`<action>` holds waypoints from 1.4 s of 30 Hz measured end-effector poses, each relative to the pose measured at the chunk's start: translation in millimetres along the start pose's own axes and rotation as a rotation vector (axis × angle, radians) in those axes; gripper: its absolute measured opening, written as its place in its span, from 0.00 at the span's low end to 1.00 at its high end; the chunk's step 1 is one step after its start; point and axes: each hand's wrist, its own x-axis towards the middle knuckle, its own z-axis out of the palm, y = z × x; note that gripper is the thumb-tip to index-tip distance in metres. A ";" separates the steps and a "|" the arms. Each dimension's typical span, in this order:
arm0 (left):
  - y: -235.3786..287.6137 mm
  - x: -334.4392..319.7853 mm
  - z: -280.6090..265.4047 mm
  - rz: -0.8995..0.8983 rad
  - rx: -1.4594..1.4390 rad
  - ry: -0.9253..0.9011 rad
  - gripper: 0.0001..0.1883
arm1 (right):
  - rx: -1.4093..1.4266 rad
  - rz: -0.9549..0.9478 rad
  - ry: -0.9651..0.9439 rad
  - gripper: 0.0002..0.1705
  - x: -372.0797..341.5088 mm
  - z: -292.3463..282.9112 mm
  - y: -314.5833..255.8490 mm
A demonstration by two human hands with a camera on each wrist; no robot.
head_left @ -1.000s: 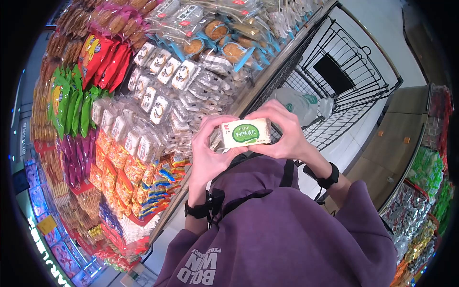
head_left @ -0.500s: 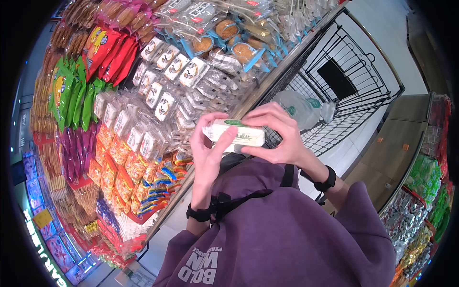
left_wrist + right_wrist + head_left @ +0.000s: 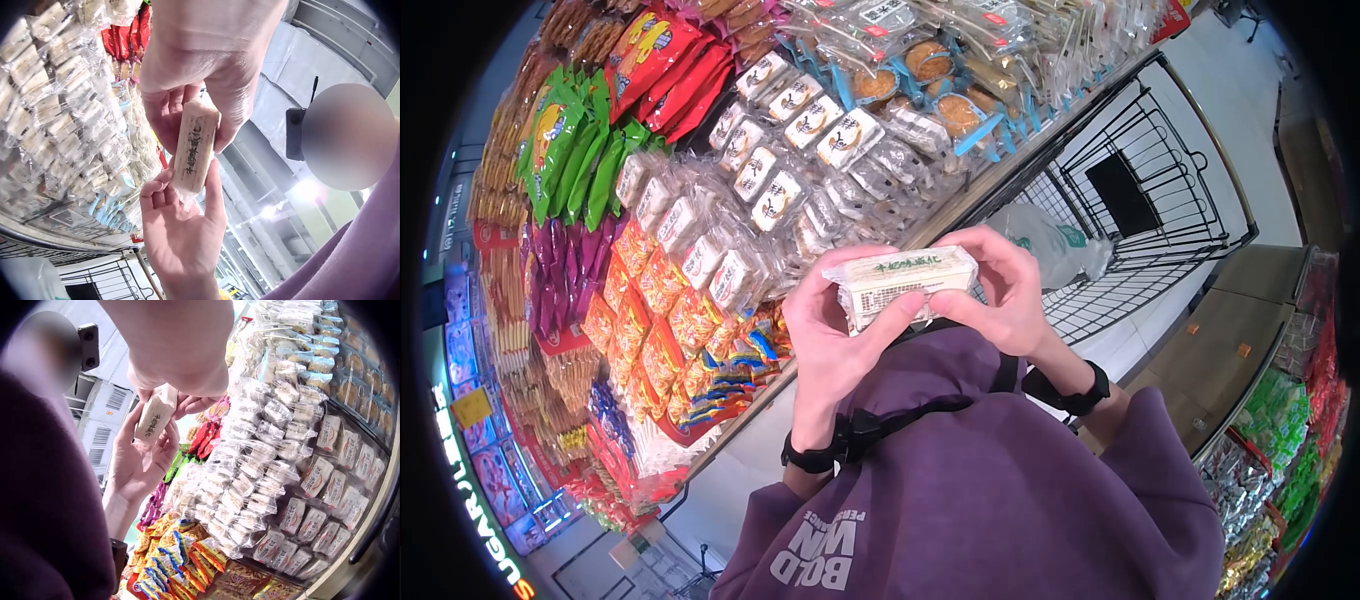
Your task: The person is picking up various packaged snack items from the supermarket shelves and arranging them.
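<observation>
Both hands hold a small wafer packet (image 3: 908,283) in clear wrap, level in front of the chest. My left hand (image 3: 832,325) grips its left end, thumb across the near side. On the right end, my right hand (image 3: 1008,305) pinches it, the two thumb tips close together at the lower edge. Green lettering runs along the upper side, and a printed table covers the side facing me. In the left wrist view the packet (image 3: 195,147) stands between the fingers of both hands. The right wrist view shows the lettered side of the packet (image 3: 155,419) too.
A sloping display of wrapped snacks (image 3: 775,200) lies to the left, with red bags (image 3: 665,65), green bags (image 3: 565,150) and orange packets (image 3: 645,330). A black wire cart (image 3: 1140,200) stands beyond my right hand, a clear plastic bag (image 3: 1050,245) inside. Brown cabinets (image 3: 1210,330) line the right.
The packet has been turned: its green oval label faced the head camera, and now the lettered side and printed table do. The display has shifted rightward in the head view.
</observation>
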 end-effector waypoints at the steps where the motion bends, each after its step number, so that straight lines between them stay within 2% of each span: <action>1: 1.4 1.1 -1.0 0.015 0.015 -0.014 0.23 | 0.019 0.009 0.002 0.25 -0.2 0.5 0.2; 6: 3.2 0.1 0.7 -0.034 -0.029 0.011 0.22 | 0.060 0.022 0.027 0.25 0.7 0.5 2.4; 8: -1.1 -1.1 2.3 -0.033 -0.056 0.053 0.21 | -0.031 -0.029 0.016 0.24 3.5 -0.9 -0.1; 11: -1.5 -0.9 -2.3 0.035 -0.007 0.016 0.20 | -0.194 -0.136 -0.028 0.22 8.6 -5.9 -3.1; 14: -7.5 3.8 -4.8 0.281 0.128 -0.013 0.19 | -0.306 -0.277 -0.074 0.22 15.7 -9.8 -1.2; 17: -12.1 7.6 -14.2 0.435 0.248 -0.036 0.18 | -0.367 -0.369 -0.105 0.22 17.4 -9.9 -0.5; 22: -9.2 1.1 -19.2 0.388 0.296 -0.029 0.15 | -0.434 -0.343 -0.096 0.18 14.8 -1.3 -4.9; 24: -8.0 1.1 -20.9 0.390 0.358 -0.033 0.16 | -0.443 -0.359 -0.104 0.20 15.1 3.0 -0.6; 27: -7.1 -1.8 -23.3 0.345 0.455 -0.050 0.20 | -0.673 -0.454 -0.219 0.24 19.0 5.0 -3.4; 30: -10.1 -5.1 -24.3 0.321 0.556 -0.050 0.20 | -0.739 -0.390 -0.226 0.24 17.2 6.0 0.8; 33: -7.0 -7.2 -21.2 0.374 0.659 -0.089 0.23 | -0.737 -0.266 -0.218 0.24 12.1 6.0 11.5; 39: -19.9 -12.4 -10.6 0.436 0.683 -0.129 0.27 | -0.748 -0.075 -0.268 0.30 13.7 5.1 20.7; 42: -26.3 -12.1 -5.1 0.461 0.637 -0.133 0.27 | -0.752 -0.017 -0.284 0.26 12.3 3.9 24.3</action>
